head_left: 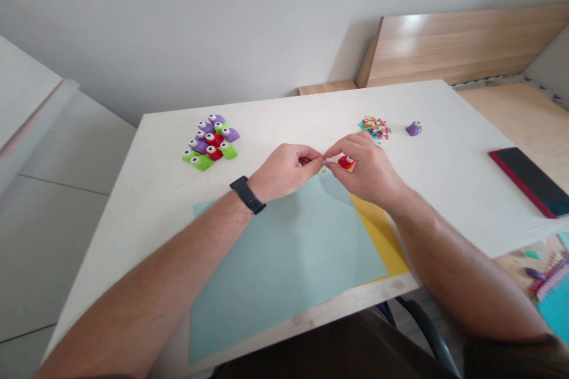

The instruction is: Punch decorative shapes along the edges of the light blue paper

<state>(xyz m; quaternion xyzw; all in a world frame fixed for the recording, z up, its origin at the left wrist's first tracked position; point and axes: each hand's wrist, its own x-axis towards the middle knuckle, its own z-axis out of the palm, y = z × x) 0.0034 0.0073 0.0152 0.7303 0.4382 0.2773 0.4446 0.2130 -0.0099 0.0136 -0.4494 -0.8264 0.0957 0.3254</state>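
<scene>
My left hand (291, 169), with a dark watch band on its wrist, has thumb and forefinger pinched together above the far edge of a light blue paper sheet (284, 266). My right hand (367, 166) pinches at the same spot, fingertips almost touching the left ones. A tiny pale piece shows between the fingertips, too small to name. Beside the right palm a red craft punch (345, 162) with a white button is partly hidden by the fingers. Under the blue sheet lies a yellow sheet (377, 228), showing along the right.
Several purple, green and red craft punches (214, 140) stand grouped at the table's left. Colourful paper confetti (376, 128) is heaped beyond my right hand. A purple punch (414, 128) stands farther right, and a dark red-edged device (531, 180) lies near the right edge.
</scene>
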